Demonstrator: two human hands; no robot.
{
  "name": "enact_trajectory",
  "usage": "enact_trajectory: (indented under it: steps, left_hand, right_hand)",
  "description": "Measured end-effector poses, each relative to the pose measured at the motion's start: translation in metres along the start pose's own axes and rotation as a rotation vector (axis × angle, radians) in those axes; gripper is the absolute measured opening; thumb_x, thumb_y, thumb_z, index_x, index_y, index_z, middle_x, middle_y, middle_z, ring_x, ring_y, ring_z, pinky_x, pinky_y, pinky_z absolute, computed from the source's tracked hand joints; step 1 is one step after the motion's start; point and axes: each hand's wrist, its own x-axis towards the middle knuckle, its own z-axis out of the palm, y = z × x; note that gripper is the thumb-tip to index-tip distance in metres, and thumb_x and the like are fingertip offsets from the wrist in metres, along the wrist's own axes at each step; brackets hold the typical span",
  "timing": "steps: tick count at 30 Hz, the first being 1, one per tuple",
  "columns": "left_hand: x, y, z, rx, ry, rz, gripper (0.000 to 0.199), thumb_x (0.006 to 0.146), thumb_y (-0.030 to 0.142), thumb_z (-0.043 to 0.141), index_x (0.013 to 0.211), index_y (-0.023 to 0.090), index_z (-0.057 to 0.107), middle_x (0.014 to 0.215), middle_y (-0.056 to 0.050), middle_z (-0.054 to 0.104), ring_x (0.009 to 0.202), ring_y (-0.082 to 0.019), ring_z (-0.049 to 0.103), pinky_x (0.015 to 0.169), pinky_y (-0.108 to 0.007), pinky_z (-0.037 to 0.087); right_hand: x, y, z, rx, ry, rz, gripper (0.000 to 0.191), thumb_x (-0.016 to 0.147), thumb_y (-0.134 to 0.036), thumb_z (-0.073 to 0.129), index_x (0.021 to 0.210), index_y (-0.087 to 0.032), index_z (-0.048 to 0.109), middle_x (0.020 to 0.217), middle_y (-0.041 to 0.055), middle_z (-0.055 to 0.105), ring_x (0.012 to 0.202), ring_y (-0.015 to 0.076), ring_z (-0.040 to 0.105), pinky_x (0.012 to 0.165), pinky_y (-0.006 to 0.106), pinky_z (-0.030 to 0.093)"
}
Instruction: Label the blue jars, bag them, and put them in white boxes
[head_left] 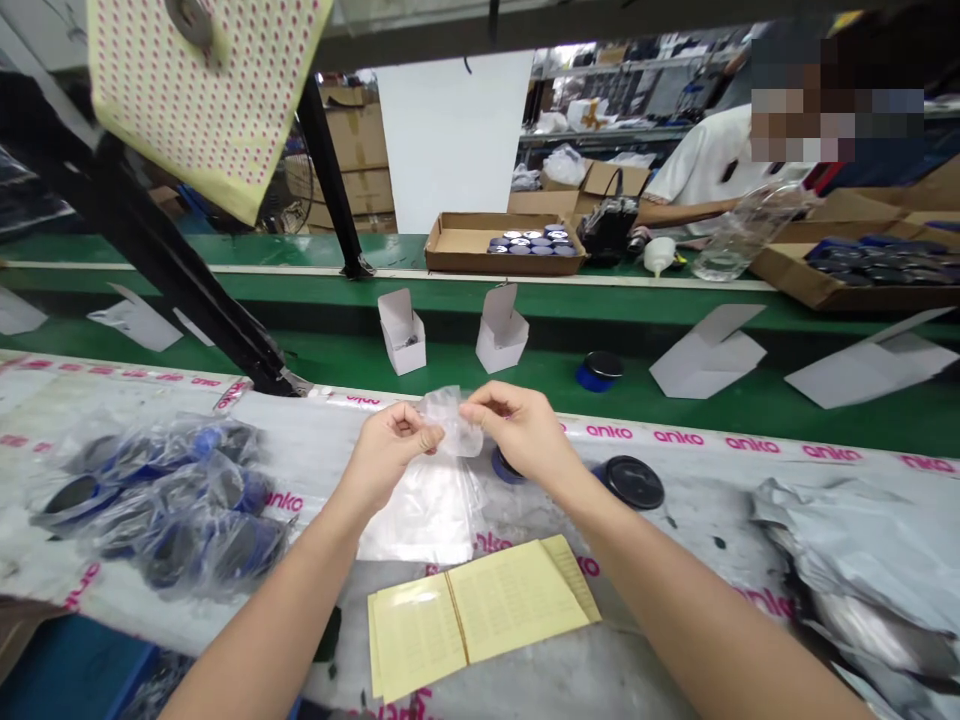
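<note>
The left hand (390,450) and right hand (521,432) are both in a narrow pinch, their fingertips holding opposite edges of one small clear bag (450,422) in the air above the bench.

Positions are given relative to this bag:

- **Directly below:** one larger clear bag (416,515) lies on the bench.
- **Below and right:** one blue jar (506,466) sits partly hidden under the right hand, and one black-lidded jar (634,482) stands farther right.
- **Nearer the person:** one banded stack of yellow sheets (480,610) lies on the bench.
- **Left:** one heap of bagged jars (161,500) lies on the bench, with about five visible; the wrapping prevents an exact count.
- **Far right:** one heap of grey mailers (847,560) lies on the bench.
- **Beyond, on the green belt:** two upright white cartons (501,328) stand near the bag, two flatter cartons (709,350) lie to the right, and one blue jar (600,370) stands between them.
- **Farthest:** one cardboard tray of jars (502,245) sits near a co-worker (712,160), at upper right.
</note>
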Motion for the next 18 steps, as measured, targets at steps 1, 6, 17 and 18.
enact_trajectory:
  steps: [1,6,17,18]
  left_hand:
    - [0.0,0.0,-0.001,0.047,-0.003,0.003,0.045,0.051,0.037,0.098,0.061,0.017,0.059,0.058,0.003,0.062,0.058,-0.011,0.058,0.061,-0.025,0.05]
    - [0.004,0.004,-0.002,0.071,0.065,0.052,0.035,0.06,0.031,0.089,0.069,0.019,0.057,0.066,0.005,0.06,0.064,-0.012,0.06,0.062,-0.026,0.055]
    - [0.015,0.007,-0.013,0.174,0.216,0.203,0.023,0.069,0.034,0.081,0.082,0.019,0.07,0.073,0.0,0.068,0.067,-0.014,0.062,0.062,-0.025,0.051]
    - [0.016,0.005,-0.011,0.212,0.205,0.226,0.022,0.071,0.034,0.08,0.083,0.019,0.071,0.074,0.0,0.069,0.067,-0.014,0.062,0.063,-0.025,0.051]
  right_hand:
    - [0.0,0.001,-0.001,-0.008,0.032,0.004,0.018,0.089,-0.029,0.062,0.073,-0.021,0.064,0.07,0.0001,0.067,0.066,0.0166,0.058,0.062,0.029,0.045]
    - [0.0,-0.001,-0.013,-0.067,0.094,0.011,0.02,0.094,-0.032,0.056,0.077,-0.022,0.064,0.077,0.0021,0.069,0.073,0.0185,0.061,0.071,0.033,0.047]
    - [-0.069,0.04,-0.045,-0.217,-0.112,0.33,0.061,0.078,-0.025,0.077,0.136,-0.021,0.059,0.14,0.0165,0.065,0.132,0.0349,0.061,0.11,0.057,0.049]
    - [-0.07,0.035,-0.044,-0.138,-0.087,0.312,0.059,0.079,-0.025,0.075,0.136,-0.022,0.059,0.14,0.0152,0.064,0.13,0.033,0.063,0.108,0.055,0.052]
